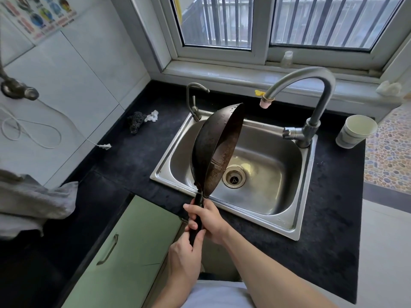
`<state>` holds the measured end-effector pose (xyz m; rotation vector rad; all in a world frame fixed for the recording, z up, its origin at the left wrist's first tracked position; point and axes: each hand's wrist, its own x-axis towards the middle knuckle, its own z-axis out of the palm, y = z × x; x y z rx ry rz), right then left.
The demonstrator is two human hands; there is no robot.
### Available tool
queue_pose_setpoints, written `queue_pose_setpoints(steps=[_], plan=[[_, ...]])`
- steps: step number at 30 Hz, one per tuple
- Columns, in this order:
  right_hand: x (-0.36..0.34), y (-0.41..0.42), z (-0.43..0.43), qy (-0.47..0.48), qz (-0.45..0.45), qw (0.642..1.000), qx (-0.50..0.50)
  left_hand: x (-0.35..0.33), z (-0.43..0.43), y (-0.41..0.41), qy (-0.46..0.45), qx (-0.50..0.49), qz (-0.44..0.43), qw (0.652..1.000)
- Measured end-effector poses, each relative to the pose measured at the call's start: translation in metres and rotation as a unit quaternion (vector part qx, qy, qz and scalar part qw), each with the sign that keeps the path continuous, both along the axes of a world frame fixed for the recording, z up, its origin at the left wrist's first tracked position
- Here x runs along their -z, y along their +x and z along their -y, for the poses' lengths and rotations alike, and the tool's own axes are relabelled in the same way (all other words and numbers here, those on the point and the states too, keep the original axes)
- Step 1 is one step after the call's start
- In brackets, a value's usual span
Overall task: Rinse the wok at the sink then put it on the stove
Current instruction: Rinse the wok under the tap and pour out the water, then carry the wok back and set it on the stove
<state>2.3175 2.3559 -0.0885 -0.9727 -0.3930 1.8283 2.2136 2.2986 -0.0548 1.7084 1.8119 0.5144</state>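
Both hands were on the handle (198,202), one stacked above the other a bit below the middle of the frame. The right hand (209,221) was the upper one, fingers wrapped round the black grip just below where it meets the pan. The left hand (183,258) sat right under it, clamped on the tail end of the same grip, thumb side up. So neither hand was free, and both were holding the same thing.

From there the wok (213,147) ran up and slightly to the right, away from the person, so its long axis pointed toward the window at the top of the frame. It was tipped up on edge, nearly vertical. The open side faced right toward the drain (234,179), and the rounded back faced left. It hung over the left half of the sink (266,170), not resting on it as far as could be told. A few droplets showed on the upper back. The big faucet (320,94) arched in from the right, its spout just right of the top rim, and no water could be seen coming out.

That looked like draining after the rinse. The stove wasn't in the shot, so there was no telling which way the carry had to go. The right hand was nearer the bowl and probably took most of the weight. Off at the right edge sat a paper cup (355,130), and a dark scrubber (135,124) lay on the counter left of the sink.
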Motion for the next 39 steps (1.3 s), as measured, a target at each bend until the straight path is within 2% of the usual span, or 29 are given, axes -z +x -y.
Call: queue_pose_setpoints(steps=[3,6,8,11,13,15,17,20,27,35,39], plan=[[-0.002,-0.003,-0.002,-0.004,0.015,1.000,0.003,0.004,-0.004,-0.005,-0.014,0.003,0.000,1.000],[-0.002,-0.012,-0.005,-0.015,0.076,0.997,0.030,0.008,-0.010,-0.012,-0.064,0.013,0.047,0.997],[-0.004,-0.017,-0.009,-0.012,0.121,0.992,0.044,0.007,-0.017,-0.018,-0.119,0.003,0.111,0.987],[-0.007,-0.019,-0.010,-0.011,0.173,0.984,0.038,0.000,-0.026,-0.021,-0.214,-0.032,0.229,0.949],[-0.008,-0.020,-0.010,-0.023,0.156,0.986,0.061,-0.005,-0.029,-0.020,-0.255,-0.042,0.281,0.924],[-0.011,-0.024,-0.010,-0.047,0.099,0.989,0.100,-0.009,-0.030,-0.022,-0.295,-0.051,0.325,0.897],[-0.013,-0.031,-0.011,-0.081,0.038,0.988,0.126,-0.009,-0.032,-0.026,-0.323,-0.049,0.351,0.877],[-0.015,-0.040,-0.010,-0.121,0.001,0.983,0.136,-0.005,-0.035,-0.041,-0.358,-0.042,0.370,0.856],[-0.019,-0.064,-0.014,-0.139,0.065,0.975,0.160,0.002,-0.040,-0.067,-0.380,-0.002,0.388,0.840],[-0.032,-0.088,-0.010,-0.118,0.149,0.974,0.119,0.007,-0.031,-0.090,-0.351,0.019,0.433,0.830],[-0.032,-0.100,-0.010,-0.110,0.167,0.976,0.088,0.005,-0.023,-0.098,-0.325,-0.009,0.450,0.832]])
